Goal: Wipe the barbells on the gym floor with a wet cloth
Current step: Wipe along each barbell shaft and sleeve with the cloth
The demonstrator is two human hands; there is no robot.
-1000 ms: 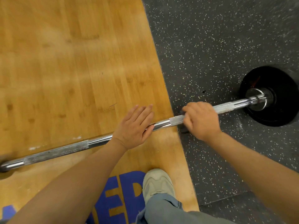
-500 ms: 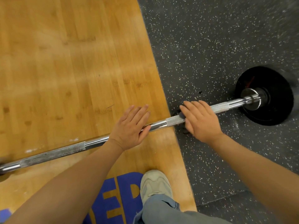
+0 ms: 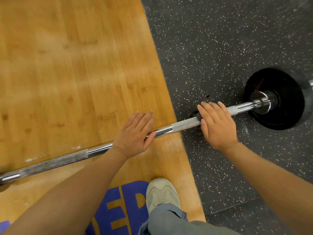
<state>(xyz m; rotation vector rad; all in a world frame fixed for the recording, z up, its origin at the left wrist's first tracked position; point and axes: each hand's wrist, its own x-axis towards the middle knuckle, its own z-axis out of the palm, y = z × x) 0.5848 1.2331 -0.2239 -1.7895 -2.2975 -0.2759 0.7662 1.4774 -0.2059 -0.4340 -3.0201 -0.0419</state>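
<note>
From the head camera, looking down, the barbell [image 3: 184, 123] lies on the floor and runs across the frame from about 8 o'clock at the left edge up to 3 o'clock at the right. Its left half sits over the wooden platform [image 3: 67, 73]; its right half crosses onto the dark speckled rubber floor [image 3: 220, 39]. A black weight plate [image 3: 286, 114] is mounted on the bar's right end, at 3 o'clock, resting on the rubber.

The left hand [image 3: 135, 134] lies flat on top of the smooth chrome middle of the bar, just left of frame centre. Its fingers are straight and close together, pointing toward 1 o'clock, with the thumb lying along the near side of the bar; nothing is pinched.

The right hand [image 3: 216, 124] covers the knurled section at about 2 o'clock from centre, over the rubber floor. Its fingers [image 3: 211, 107] lie side by side, draped over the far side of the bar. A dark cloth [image 3: 197, 116] shows at the left edge of this hand, between palm and bar, and a bit hangs below the bar. Whether the fingertips curl fully under the bar I cannot tell.

At 6 o'clock, a pale sneaker [image 3: 160, 194] stands on the wood beside blue painted lettering [image 3: 122, 209], with a grey-blue trouser leg [image 3: 169, 223] above it.
</note>
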